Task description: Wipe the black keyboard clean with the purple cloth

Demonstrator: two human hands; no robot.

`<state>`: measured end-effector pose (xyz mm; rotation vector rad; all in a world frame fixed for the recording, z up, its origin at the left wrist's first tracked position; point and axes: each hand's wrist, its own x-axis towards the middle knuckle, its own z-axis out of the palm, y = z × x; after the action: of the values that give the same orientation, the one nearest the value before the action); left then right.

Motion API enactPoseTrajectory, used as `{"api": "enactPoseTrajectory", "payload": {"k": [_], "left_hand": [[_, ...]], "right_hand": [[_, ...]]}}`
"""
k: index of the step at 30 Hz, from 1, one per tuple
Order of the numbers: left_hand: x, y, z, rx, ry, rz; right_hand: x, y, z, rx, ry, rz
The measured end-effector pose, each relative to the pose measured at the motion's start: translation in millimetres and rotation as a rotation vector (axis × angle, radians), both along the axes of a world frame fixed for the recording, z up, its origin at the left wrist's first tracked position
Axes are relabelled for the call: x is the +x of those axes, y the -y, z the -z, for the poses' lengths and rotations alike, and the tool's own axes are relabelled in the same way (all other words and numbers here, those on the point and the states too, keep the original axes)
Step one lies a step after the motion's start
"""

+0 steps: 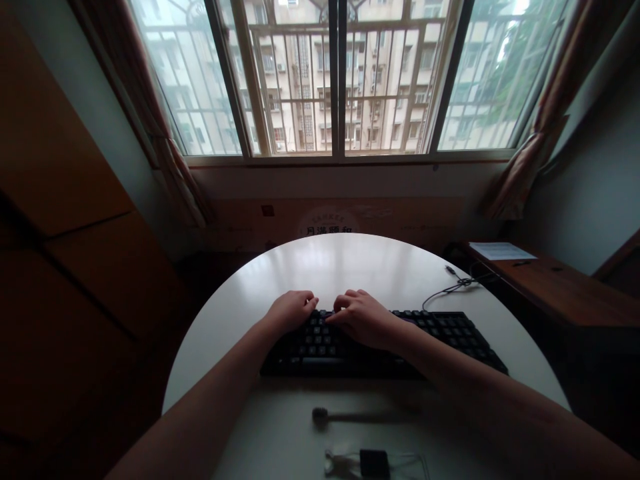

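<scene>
Curling over the keyboard (345,363), the left hand (295,310) and right hand (364,317) are partly closed; whether either grips anything is unclear. Most visible keys (319,341) sit in place; the brush (345,417) lies untouched.

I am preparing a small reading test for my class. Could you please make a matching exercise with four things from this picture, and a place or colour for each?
Column 1
1. keyboard
2. table
3. brush
4. sheet of paper

Column 2
A. on the brown desk
B. black, with the left hand and right hand at it
C. on the near side of the keyboard
D. white, with a rounded edge

Pairs: 1-B, 2-D, 3-C, 4-A
</scene>
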<state>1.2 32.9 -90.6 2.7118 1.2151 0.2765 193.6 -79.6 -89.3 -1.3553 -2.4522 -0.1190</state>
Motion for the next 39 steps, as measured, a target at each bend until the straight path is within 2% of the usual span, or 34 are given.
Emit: {"api": "enactPoseTrajectory", "payload": {"k": [7,17,22,27,35,39], "left_hand": [[0,3,-1.8,0.008,-0.023,-0.007],[0,3,-1.2,-0.002,-0.029,-0.017],[0,1,0.9,-0.015,-0.013,-0.004],[0,0,0.3,-0.029,-0.007,-0.001],[1,2,-1.8,-0.019,-0.017,0.002],[1,2,-2.4,-0.025,-0.019,0.006]], "right_hand": [[3,5,-9.7,-0.005,0.067,-0.016],[-5,1,-5.4,-0.012,0.061,0.044],[4,3,-10.8,-0.006,0.087,-0.024],[11,1,-8.7,0.001,0.052,-0.084],[4,-3,-0.5,0.020,0.028,-0.037],[9,0,-8.3,0.007,-0.146,-0.037]]}}
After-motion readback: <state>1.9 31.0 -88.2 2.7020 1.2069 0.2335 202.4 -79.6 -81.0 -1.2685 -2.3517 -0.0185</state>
